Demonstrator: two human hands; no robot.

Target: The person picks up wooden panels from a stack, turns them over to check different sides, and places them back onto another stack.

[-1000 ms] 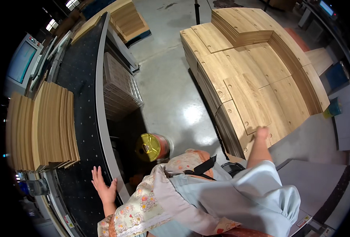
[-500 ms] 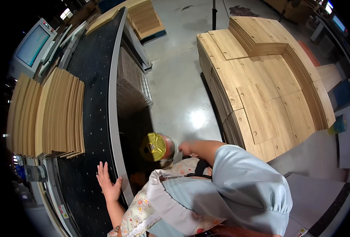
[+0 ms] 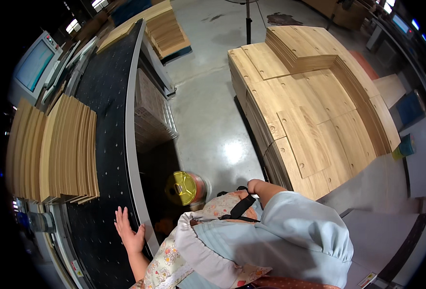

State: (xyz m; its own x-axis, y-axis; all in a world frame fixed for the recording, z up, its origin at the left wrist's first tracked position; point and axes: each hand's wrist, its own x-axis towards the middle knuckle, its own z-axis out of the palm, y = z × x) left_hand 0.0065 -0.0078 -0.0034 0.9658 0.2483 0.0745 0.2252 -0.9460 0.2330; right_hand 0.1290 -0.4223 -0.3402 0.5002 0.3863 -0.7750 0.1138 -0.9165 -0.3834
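My left hand point(image 3: 130, 234) lies flat on the black, dotted table top point(image 3: 111, 154) close to its light metal edge, fingers spread and holding nothing. A row of wooden boards point(image 3: 68, 149) stands on edge farther along the same table. My right hand point(image 3: 255, 186) is by my waist, beside the black strap point(image 3: 243, 206) over the floral apron point(image 3: 225, 202). Its fingers are turned away and hidden, so whether it holds anything does not show. A round tin with a yellow lid point(image 3: 182, 188) stands on the floor between the table and me.
Low stacks of wooden panels point(image 3: 314, 120) fill the right side, stepped higher at the back. A monitor point(image 3: 35, 65) stands beyond the table on the left. More stacked boards point(image 3: 165, 29) lie past the table's far end. A grey bundle point(image 3: 150, 111) sits beneath the table.
My right hand has drawn back from beside the tin toward my waist. The view has shifted a little; my left hand stays flat on the table.
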